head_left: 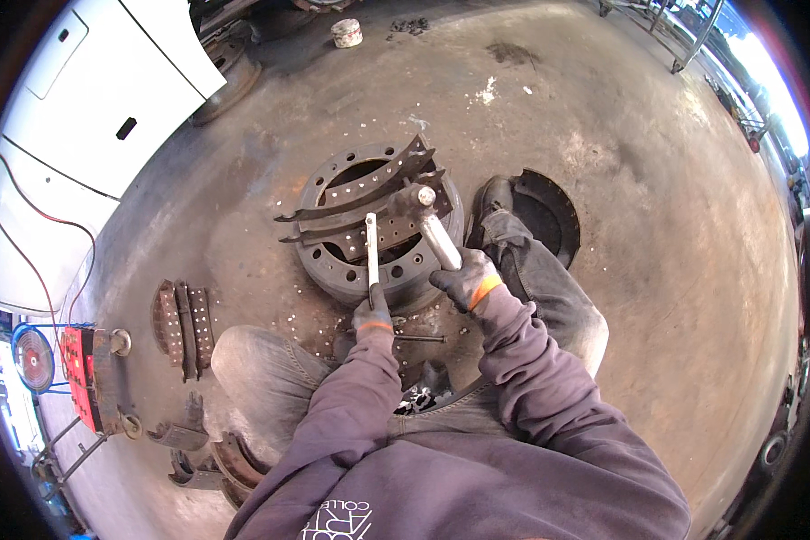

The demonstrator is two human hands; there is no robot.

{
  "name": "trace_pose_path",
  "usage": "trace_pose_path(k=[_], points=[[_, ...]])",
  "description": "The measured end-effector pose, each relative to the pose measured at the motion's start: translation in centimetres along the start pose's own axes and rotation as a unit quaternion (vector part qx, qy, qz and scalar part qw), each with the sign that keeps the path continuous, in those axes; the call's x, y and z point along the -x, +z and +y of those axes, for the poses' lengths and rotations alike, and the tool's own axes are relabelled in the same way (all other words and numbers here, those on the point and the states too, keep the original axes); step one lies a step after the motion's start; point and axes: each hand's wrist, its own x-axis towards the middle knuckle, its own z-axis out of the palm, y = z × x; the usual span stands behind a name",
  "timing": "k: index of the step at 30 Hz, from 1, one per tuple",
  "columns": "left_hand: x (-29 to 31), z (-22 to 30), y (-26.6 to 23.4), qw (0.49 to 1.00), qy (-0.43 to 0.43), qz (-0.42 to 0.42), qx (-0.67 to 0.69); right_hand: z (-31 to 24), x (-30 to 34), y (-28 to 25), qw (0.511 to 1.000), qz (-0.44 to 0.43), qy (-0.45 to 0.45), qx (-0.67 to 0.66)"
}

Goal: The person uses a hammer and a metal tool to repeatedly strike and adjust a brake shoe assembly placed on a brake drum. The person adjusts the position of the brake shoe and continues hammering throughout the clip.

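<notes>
My right hand [471,277], in a dark glove with an orange cuff, is closed around the pale handle of a hammer [441,241], whose round-faced head is raised over the metal parts. My left hand [372,311], gloved the same way, grips a slim light metal bar [373,254] with a small rounded end; its exact kind is unclear. Below both tools, a brake shoe [360,188] with rivet holes lies across a round brake drum [337,265], with a second curved piece beside it. The hammer covers part of these.
Perforated brake linings [184,324] lie left of my knee. More curved shoes [240,461] sit at lower left, near a red wheeled machine [81,378]. A curved dark piece [549,216] rests by my right boot [495,202]. A white vehicle panel [72,117] stands at upper left.
</notes>
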Motion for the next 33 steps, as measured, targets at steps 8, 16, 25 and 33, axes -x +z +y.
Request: trace_pose_path(k=[8,16,25,33], points=[[0.2,0.7,-0.2,0.998,-0.035,-0.010,0.044,-1.1,0.3,1.5,1.000,-0.005,0.001,-0.013],[1.8,2.8,-1.3,0.996,-0.035,-0.031,0.069,-8.3,4.7,-2.0,0.979,0.123,-0.121,-0.108],[0.8,0.5,0.5,0.997,-0.045,-0.032,0.062,-0.9,-6.3,5.6,0.962,0.173,-0.162,0.137],[-0.4,-1.1,0.8,0.994,-0.072,-0.035,0.069,-9.4,-0.7,3.3,1.000,-0.028,-0.009,-0.001]])
